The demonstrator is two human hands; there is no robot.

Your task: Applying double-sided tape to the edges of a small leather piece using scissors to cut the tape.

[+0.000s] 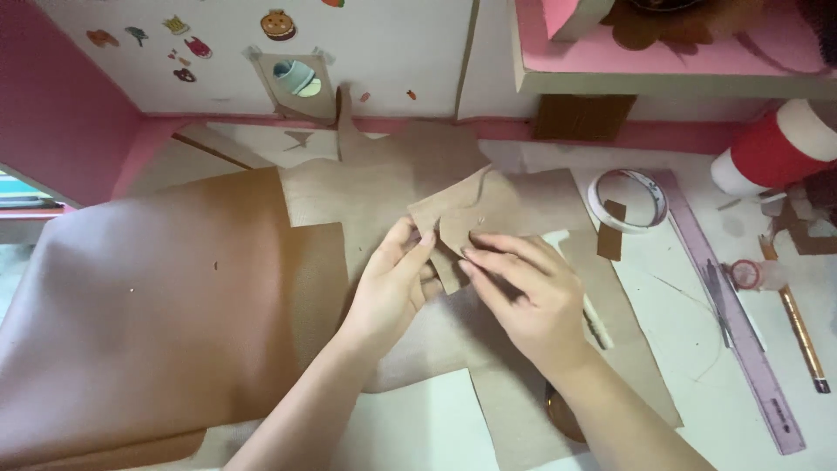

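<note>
My left hand point(394, 283) and my right hand point(526, 292) meet over a small tan piece of leather-like material point(466, 214) at the middle of the desk. Both pinch its lower edge, the left with thumb and fingers from the left side, the right with fingertips from the right. The piece lies over larger beige sheets point(384, 187) spread on the desk. A big tan sheet point(148, 314) covers the left half and folds over the near edge.
A roll of white tape point(629, 199) lies right of the hands. A long pink ruler point(737, 323) runs down the right side, beside a brown pencil point(802, 327) and a small round container point(751, 274). A red and white roll point(772, 148) sits far right. Stickers dot the back wall point(218, 52).
</note>
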